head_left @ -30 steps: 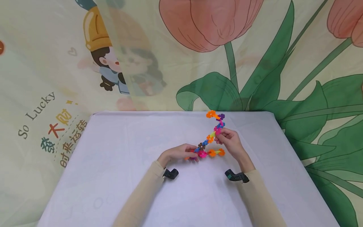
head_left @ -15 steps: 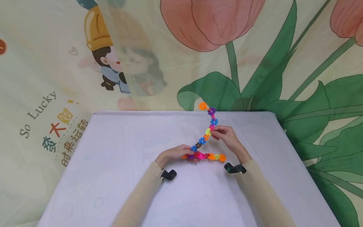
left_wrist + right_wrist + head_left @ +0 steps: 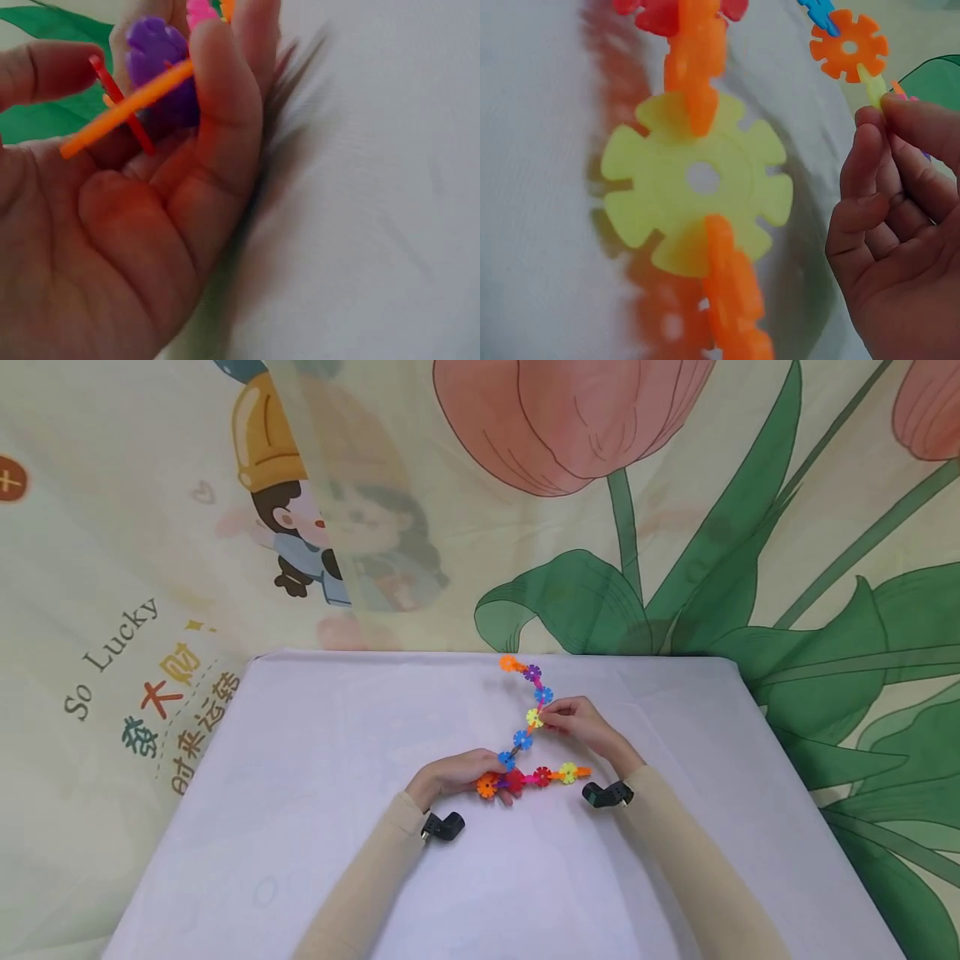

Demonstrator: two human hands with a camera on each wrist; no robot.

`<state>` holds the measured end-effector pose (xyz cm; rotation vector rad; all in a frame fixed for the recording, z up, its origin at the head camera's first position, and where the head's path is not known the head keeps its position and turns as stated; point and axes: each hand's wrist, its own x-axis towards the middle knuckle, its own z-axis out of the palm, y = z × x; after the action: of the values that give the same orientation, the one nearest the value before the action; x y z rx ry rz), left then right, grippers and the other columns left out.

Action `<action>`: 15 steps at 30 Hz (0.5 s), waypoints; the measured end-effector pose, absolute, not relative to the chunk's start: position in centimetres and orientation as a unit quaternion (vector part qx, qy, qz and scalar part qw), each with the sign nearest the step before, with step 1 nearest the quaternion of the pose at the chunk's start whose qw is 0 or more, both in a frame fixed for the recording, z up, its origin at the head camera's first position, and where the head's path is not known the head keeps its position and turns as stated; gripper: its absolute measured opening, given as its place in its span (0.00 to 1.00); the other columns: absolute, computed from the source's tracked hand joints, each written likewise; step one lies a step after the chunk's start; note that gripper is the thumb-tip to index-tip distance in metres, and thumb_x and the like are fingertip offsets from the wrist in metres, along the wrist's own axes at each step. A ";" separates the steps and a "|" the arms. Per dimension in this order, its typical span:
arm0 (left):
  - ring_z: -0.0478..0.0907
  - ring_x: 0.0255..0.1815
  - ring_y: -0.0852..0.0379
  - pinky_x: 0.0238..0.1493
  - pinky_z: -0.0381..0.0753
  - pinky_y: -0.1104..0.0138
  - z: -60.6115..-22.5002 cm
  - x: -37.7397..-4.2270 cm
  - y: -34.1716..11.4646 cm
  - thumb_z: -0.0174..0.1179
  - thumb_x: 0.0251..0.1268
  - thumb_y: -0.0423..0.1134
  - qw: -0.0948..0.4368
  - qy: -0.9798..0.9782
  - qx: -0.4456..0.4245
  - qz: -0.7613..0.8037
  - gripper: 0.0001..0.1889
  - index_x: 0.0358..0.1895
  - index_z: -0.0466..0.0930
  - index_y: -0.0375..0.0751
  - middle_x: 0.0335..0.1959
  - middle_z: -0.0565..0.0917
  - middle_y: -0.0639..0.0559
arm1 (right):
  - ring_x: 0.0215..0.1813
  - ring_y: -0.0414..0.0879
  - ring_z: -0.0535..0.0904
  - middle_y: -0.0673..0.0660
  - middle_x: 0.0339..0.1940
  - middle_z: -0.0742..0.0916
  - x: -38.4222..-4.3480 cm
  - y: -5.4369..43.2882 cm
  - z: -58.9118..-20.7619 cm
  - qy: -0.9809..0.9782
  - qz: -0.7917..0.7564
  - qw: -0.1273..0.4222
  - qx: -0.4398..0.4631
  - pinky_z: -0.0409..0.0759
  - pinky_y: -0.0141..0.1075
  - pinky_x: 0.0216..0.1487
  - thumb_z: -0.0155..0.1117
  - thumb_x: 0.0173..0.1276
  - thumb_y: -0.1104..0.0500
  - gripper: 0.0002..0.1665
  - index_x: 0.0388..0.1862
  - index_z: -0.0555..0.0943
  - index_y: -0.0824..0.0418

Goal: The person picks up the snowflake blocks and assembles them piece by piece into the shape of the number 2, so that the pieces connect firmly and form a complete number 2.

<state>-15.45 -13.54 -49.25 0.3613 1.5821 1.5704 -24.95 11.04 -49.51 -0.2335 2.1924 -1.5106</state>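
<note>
A chain of slotted plastic snowflake discs (image 3: 522,740) in several colours bends between both hands. My left hand (image 3: 453,772) holds it at the lower bend, by an orange end disc (image 3: 487,786). In the left wrist view, curled fingers surround a purple disc (image 3: 157,64), with an orange disc (image 3: 127,109) and a red disc edge-on. My right hand (image 3: 588,729) pinches a yellow disc (image 3: 534,718) between thumb and forefinger. Above it the chain runs through blue and purple to an orange end (image 3: 509,663). The lower arm of the chain, with another yellow disc (image 3: 697,180), stretches rightward below my right hand.
A white-covered table (image 3: 337,710) lies under both hands. Behind it hangs a printed cloth (image 3: 555,427) with tulips and cartoon figures. Each wrist wears a small black camera (image 3: 444,827).
My right hand has moved left along the chain, from a pink disc to the yellow one. The chain's upper end has swung left; the lower arm has turned while my left hand keeps hold.
</note>
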 end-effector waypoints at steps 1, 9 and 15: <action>0.83 0.34 0.58 0.33 0.77 0.71 -49.2 -15.5 -13.5 0.41 0.75 0.36 0.429 0.639 0.136 0.624 0.21 0.53 0.76 0.19 0.36 0.87 0.39 | 0.37 0.47 0.79 0.54 0.36 0.87 -25.0 11.0 -49.6 0.803 -0.541 0.236 -0.079 0.79 0.30 0.38 0.67 0.69 0.57 0.14 0.46 0.85 0.67; 0.83 0.30 0.57 0.35 0.76 0.71 -48.5 -15.5 -13.7 0.52 0.75 0.38 0.365 0.731 0.094 0.568 0.13 0.46 0.80 0.30 0.28 0.86 0.46 | 0.33 0.47 0.77 0.55 0.34 0.86 -25.1 10.7 -50.1 0.814 -0.520 0.251 -0.059 0.72 0.29 0.30 0.65 0.71 0.56 0.14 0.46 0.85 0.67; 0.83 0.29 0.58 0.38 0.79 0.70 -48.4 -15.3 -14.1 0.57 0.71 0.36 0.300 0.764 0.071 0.567 0.13 0.51 0.73 0.29 0.28 0.86 0.47 | 0.30 0.46 0.78 0.54 0.31 0.86 -25.2 10.6 -50.1 0.815 -0.520 0.251 -0.050 0.69 0.30 0.27 0.64 0.71 0.55 0.14 0.44 0.84 0.66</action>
<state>-15.29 -14.13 -48.41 0.1885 2.0264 1.5052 -25.22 10.65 -50.12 -0.1357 2.2181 -1.4144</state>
